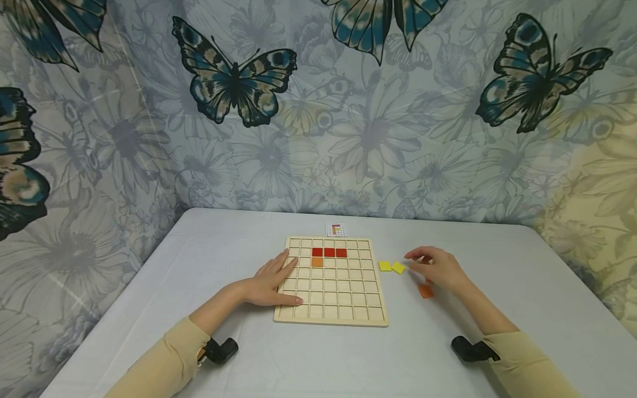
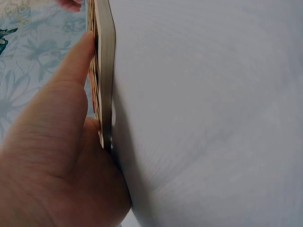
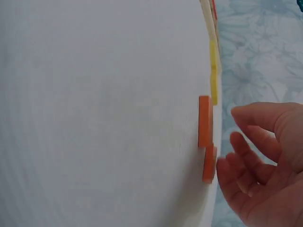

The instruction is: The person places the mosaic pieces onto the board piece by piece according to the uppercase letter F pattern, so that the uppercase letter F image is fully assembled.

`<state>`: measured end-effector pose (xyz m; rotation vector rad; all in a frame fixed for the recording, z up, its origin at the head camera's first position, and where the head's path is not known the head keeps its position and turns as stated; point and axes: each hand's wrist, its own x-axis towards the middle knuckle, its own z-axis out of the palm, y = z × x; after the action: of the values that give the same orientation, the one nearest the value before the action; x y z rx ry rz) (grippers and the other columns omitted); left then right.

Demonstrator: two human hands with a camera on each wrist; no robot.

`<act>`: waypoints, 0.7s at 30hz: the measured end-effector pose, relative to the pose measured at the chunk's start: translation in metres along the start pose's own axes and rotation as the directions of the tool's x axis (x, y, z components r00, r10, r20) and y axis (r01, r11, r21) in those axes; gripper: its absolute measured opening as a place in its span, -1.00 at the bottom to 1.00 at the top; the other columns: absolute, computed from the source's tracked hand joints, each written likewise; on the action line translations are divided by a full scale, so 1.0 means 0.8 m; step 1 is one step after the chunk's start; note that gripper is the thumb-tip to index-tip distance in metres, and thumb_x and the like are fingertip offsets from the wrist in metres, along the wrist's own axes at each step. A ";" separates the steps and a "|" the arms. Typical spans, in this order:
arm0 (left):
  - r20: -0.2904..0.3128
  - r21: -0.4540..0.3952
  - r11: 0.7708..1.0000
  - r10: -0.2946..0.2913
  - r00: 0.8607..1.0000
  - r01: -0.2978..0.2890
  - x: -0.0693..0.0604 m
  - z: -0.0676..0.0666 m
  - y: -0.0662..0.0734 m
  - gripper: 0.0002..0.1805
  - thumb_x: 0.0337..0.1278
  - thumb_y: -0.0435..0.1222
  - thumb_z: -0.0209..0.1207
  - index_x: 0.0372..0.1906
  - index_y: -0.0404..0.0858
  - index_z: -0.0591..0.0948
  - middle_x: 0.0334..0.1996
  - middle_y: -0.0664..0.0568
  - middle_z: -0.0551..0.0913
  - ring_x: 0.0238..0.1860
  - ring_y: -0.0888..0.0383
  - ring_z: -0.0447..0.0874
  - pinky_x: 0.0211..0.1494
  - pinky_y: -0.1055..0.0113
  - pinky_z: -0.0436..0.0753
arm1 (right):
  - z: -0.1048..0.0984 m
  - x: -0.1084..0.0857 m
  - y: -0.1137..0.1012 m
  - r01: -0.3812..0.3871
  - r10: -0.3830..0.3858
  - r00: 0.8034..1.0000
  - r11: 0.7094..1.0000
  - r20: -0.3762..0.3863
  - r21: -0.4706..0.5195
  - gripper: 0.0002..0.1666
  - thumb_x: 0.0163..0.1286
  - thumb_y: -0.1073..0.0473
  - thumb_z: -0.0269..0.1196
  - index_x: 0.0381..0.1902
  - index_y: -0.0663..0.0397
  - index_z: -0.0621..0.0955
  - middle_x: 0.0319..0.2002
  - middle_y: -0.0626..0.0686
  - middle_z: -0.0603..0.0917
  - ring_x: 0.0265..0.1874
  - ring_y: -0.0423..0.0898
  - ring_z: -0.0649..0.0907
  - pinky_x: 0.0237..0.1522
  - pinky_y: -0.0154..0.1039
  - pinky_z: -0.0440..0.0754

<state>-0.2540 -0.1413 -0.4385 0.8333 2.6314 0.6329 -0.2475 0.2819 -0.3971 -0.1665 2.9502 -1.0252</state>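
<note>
My left hand (image 1: 269, 281) rests with spread fingers on the left edge of a wooden grid board (image 1: 330, 321). Three red tiles (image 1: 329, 252) lie in a row in the board's upper cells, with an orange tile (image 1: 317, 262) under the leftmost one. To the right of the board, my right hand (image 1: 438, 268) hovers with loosely bent fingers and holds nothing visible. Two yellow tiles (image 1: 385, 266) lie between the board and that hand. Below it is a loose orange tile (image 1: 425, 291); the right wrist view shows a second loose orange tile (image 3: 209, 164) close to the fingertips.
A small printed card (image 1: 336, 229) with a coloured grid pattern lies just beyond the board's far edge. The white-covered table (image 1: 239, 235) backs onto a butterfly-patterned cloth (image 1: 373, 138). A black wrist camera (image 1: 222, 350) juts from the left sleeve.
</note>
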 end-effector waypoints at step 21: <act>-0.001 0.003 1.000 -0.004 1.000 0.004 -0.003 -0.002 0.005 0.18 0.04 0.42 0.06 0.58 -0.06 -0.21 0.54 -0.02 -0.50 0.52 0.07 -0.53 0.51 0.05 -0.31 | -0.012 0.004 0.016 0.010 -0.009 1.000 0.999 0.022 -0.042 -0.62 0.29 0.20 0.34 0.01 0.28 0.63 -0.13 0.19 0.66 -0.12 0.12 0.61 -0.20 -0.14 0.60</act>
<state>-0.2513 -0.1405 -0.4349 0.8290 2.6350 0.6280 -0.2524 0.2977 -0.3975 -0.1913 2.9557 -0.9556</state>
